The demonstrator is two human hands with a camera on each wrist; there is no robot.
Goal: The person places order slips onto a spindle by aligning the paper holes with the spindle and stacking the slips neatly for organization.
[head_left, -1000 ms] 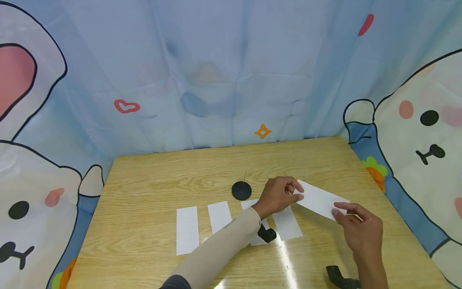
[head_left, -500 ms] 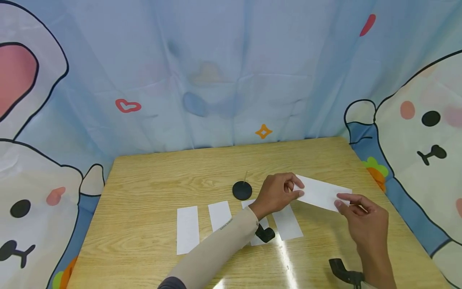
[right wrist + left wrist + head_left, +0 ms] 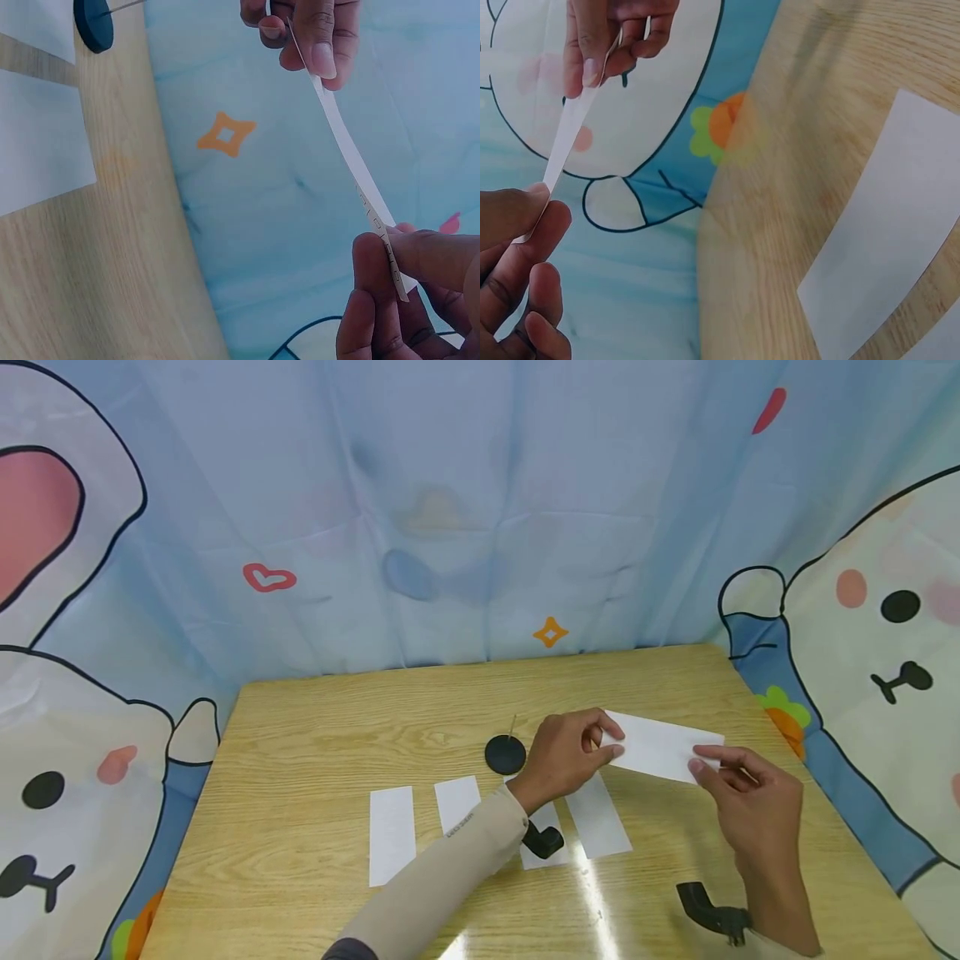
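Observation:
A white paper strip point(image 3: 663, 747) is stretched between my two hands above the right part of the table. My left hand point(image 3: 564, 753) pinches its left end between thumb and index finger. At the other end, my right hand point(image 3: 757, 806) pinches it with thumb and fingers. Seen nearly edge-on in the right wrist view, the strip point(image 3: 349, 146) bends slightly and has small printed marks on the side near the right fingers point(image 3: 371, 259). In the left wrist view, the left hand's other fingers point(image 3: 544, 292) curl below the strip.
Several white paper strips lie in a row on the wooden table point(image 3: 300, 752), including a leftmost one point(image 3: 392, 837) and a rightmost one point(image 3: 600, 818). My left sleeve point(image 3: 442, 877) crosses over the middle ones. Behind them stands a black round base point(image 3: 506, 754) with a thin upright pin.
Both hands have lifted the paper strip up and away, moving slightly left. The strip has turned from a steep slant to nearly level. The strips on the table have not moved.

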